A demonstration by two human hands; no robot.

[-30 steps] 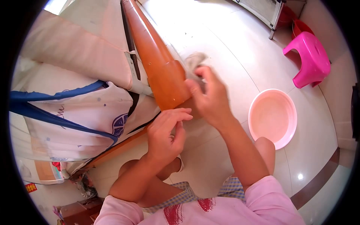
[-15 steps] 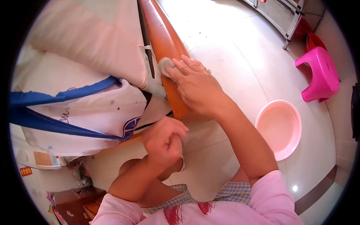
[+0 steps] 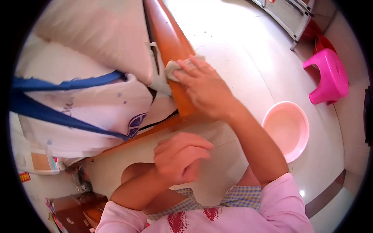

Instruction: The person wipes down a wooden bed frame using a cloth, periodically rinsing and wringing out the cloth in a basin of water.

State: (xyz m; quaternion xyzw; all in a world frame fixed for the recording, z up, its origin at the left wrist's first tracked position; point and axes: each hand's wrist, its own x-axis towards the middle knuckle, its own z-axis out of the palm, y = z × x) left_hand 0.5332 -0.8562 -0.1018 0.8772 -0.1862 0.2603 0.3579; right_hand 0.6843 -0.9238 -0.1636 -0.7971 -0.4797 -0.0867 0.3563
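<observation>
R hand point(image 3: 206, 89) holds crumpled beige cloth point(image 3: 171, 70) down agst glossy orange-brown wooden rail point(image 3: 182, 101). L hand point(image 3: 179, 157) half-curled, blurred; can't tell if it's holding anything.

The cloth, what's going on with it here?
A person's right hand is pressing the cloth against the wooden rail. The left hand is held in the air, loosely bent, with nothing visible in it. A pink basin stands on the floor to the right, with a bright pink stool beyond it.
</observation>
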